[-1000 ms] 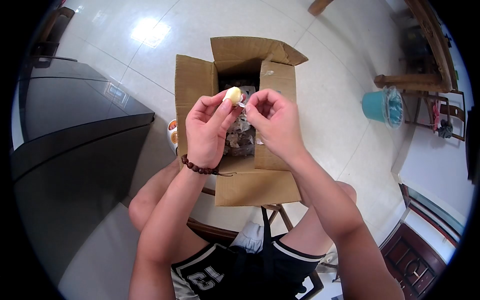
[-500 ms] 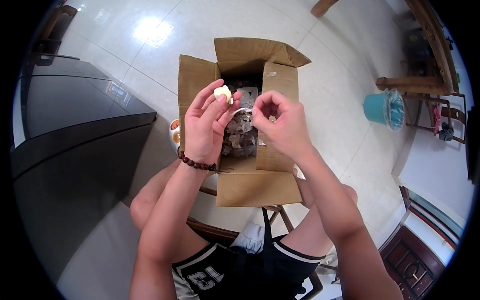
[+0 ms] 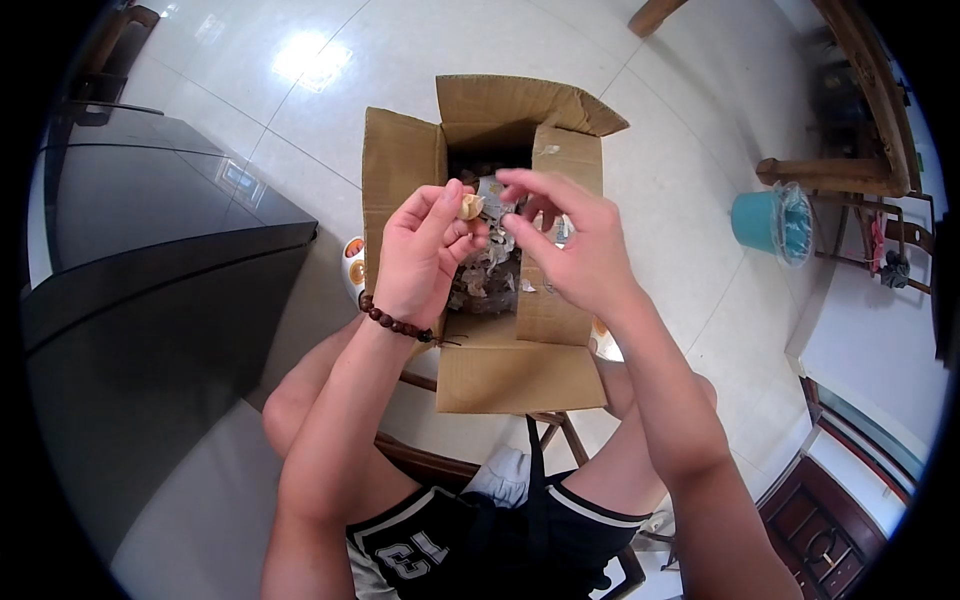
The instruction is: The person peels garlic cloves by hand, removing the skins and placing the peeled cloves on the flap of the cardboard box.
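Between the thumb and fingers of my left hand (image 3: pixel 425 245) is a small pale yellow piece (image 3: pixel 471 206) with a brownish patch; it looks like a garlic clove. Just to the right, my right hand (image 3: pixel 565 230) has its thumb and fingers apart, with nothing visible held. Both hands are over an open cardboard box (image 3: pixel 520 378). Papery skins and scraps (image 3: pixel 485 280) lie inside the box, some clinging to its right flap. A brown bead bracelet circles my left wrist.
Left of the box stands a dark glossy cabinet (image 3: pixel 180 280). A teal bin (image 3: pixel 755 220) with a clear liner is on the tiled floor (image 3: pixel 660 170) at the right, near wooden furniture (image 3: pixel 830 175). My knees flank the box.
The piece in my left hand has turned and now shows a brownish side. My right thumb and fingers have opened, and the white strip between the hands is no longer visible.
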Demonstrator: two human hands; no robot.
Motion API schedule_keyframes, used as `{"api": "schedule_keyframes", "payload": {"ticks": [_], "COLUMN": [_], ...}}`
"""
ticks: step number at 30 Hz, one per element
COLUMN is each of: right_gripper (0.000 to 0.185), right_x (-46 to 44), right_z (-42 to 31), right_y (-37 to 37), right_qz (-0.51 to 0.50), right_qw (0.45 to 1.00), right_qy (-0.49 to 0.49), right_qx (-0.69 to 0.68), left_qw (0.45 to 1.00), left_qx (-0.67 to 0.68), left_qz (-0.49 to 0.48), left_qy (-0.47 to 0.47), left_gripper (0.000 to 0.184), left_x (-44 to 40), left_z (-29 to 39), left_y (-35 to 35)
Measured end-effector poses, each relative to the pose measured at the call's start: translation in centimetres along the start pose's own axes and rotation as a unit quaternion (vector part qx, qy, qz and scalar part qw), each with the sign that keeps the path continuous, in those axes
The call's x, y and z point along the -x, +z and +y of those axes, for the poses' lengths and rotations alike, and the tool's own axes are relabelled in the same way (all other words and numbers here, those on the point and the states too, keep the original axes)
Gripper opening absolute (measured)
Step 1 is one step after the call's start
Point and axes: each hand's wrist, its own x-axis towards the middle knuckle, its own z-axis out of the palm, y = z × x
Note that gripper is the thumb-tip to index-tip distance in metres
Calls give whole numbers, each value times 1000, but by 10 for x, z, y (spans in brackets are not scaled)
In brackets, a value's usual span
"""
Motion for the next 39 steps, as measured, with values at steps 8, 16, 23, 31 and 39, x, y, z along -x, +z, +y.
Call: {"api": "schedule_keyframes", "payload": {"ticks": [8, 16, 23, 31, 39], "right_gripper": [17, 14, 9, 10, 16], "right_x": [2, 3, 4, 3, 3], "right_z": [9, 6, 5, 3, 4], "right_y": [7, 1, 1, -4, 3], "right_qz": [44, 32, 35, -9, 35], "right_qw": [996, 995, 994, 999, 995], "right_qy": [-80, 25, -1, -23, -88], "right_qx": [-24, -89, -104, -45, -32], "left_qw": [988, 993, 994, 994, 990], "left_qx": [-153, -88, -60, -19, -1], "left_qz": [-21, -83, -90, -92, -114], "left_qy": [22, 2, -12, -58, -78], "left_gripper": [22, 25, 27, 26, 28], "left_x": [4, 4, 6, 5, 5], "left_z": [-5, -1, 0, 1, 5], "left_y": [6, 9, 9, 9, 7]}}
